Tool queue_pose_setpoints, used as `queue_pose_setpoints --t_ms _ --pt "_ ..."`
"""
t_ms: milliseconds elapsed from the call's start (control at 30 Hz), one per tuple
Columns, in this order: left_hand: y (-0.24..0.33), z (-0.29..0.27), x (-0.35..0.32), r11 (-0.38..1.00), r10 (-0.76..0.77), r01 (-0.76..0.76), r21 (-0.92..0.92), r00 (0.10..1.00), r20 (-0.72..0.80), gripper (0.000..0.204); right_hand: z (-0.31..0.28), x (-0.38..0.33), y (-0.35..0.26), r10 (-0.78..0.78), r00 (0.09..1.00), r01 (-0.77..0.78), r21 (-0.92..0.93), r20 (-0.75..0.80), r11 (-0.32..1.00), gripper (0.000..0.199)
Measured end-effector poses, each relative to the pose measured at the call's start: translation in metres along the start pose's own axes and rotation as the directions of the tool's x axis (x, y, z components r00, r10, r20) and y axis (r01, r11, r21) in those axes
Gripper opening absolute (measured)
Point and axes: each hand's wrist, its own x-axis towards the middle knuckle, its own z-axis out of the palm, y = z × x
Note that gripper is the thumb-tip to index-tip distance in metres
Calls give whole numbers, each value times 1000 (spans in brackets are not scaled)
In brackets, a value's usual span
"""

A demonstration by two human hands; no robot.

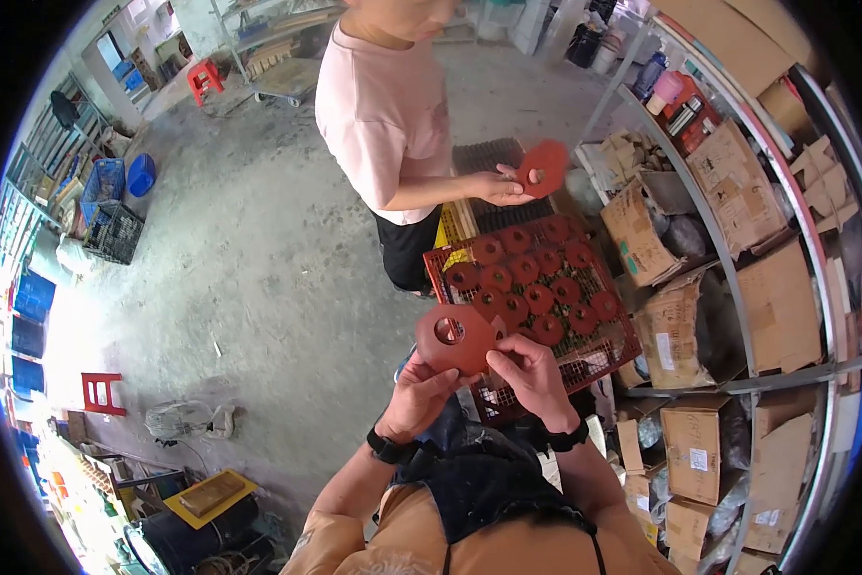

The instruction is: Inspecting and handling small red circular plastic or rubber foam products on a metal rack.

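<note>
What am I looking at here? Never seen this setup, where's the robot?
No robot: a person works bare-handed. The single picture comes from a wide fisheye camera on their head, looking down, so straight edges bend. The left hand and right hand hold a reddish-brown piece with a round hole, by its edge. Beyond it, a red mesh crate carries rows of similar holed pieces. Another person in a pink shirt holds a reddish piece too.

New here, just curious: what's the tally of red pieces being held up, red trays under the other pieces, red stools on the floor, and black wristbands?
Held red pieces: 2
Red tray: 1
Red stools: 2
Black wristbands: 2
Total: 7
</note>
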Motion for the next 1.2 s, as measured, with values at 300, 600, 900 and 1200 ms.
queue_pose_setpoints --t_ms 300,600,900,1200 --pt "-8 -17 1 998 9 -5 67 998 -54 40 -2 7 -19 37 995 -51 -168 -89 984 24" --pt "-13 -22 2 996 -40 43 84 999 -38 34 0 11 -9 -48 986 30 -115 -158 993 25" --pt "-15 -22 4 991 -68 68 116 998 -8 33 -6 12 -12 31 988 -46 -102 -148 994 26" --pt "-14 -20 4 992 -61 59 116 998 11 36 -7 11 0 83 986 -84 0 -146 996 27"
